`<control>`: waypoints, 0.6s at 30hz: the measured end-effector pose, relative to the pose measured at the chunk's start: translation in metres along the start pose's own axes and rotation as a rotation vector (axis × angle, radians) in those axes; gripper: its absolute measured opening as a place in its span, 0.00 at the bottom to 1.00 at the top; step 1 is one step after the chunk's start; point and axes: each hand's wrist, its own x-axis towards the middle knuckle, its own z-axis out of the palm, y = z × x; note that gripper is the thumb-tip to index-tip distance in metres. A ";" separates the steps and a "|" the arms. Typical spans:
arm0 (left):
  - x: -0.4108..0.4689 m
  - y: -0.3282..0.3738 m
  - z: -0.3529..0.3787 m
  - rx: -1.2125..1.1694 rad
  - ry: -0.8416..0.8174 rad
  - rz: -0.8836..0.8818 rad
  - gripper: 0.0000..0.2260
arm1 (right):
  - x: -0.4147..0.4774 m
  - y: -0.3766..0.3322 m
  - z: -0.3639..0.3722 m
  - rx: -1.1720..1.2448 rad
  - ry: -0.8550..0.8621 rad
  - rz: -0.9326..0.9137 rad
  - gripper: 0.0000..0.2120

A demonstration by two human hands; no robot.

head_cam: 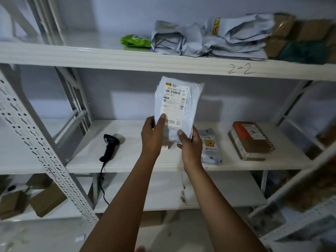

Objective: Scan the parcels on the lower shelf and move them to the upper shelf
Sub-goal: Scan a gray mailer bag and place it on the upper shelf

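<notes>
A white plastic parcel (177, 104) with a printed label stands upright in the air between the lower shelf (127, 160) and the upper shelf (127, 58). My left hand (152, 137) pinches its lower left corner, thumb on the label. My right hand (190, 144) grips its lower right corner. A black handheld scanner (110, 147) lies on the lower shelf to the left, its cable hanging over the front edge. Still on the lower shelf are a small white parcel (211, 146) and a brown taped box (251, 140). A small brown item behind my hands is mostly hidden.
The upper shelf, marked "2-2", carries a green packet (135, 40), a pile of grey mailer bags (209, 38) and brown boxes (298, 39) at the right. Perforated uprights (36, 140) frame the left side. Cardboard boxes (47, 200) sit on the shelf below at left.
</notes>
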 end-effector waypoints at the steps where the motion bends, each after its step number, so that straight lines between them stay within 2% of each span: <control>1: -0.005 0.006 0.002 0.017 0.003 0.013 0.19 | -0.003 -0.006 -0.004 -0.001 0.003 -0.008 0.13; 6: -0.025 0.027 0.010 0.068 0.025 0.090 0.17 | -0.013 -0.031 -0.020 0.024 0.003 -0.043 0.12; 18: -0.058 0.064 0.015 0.021 0.080 0.223 0.16 | -0.029 -0.074 -0.033 0.066 -0.007 -0.138 0.14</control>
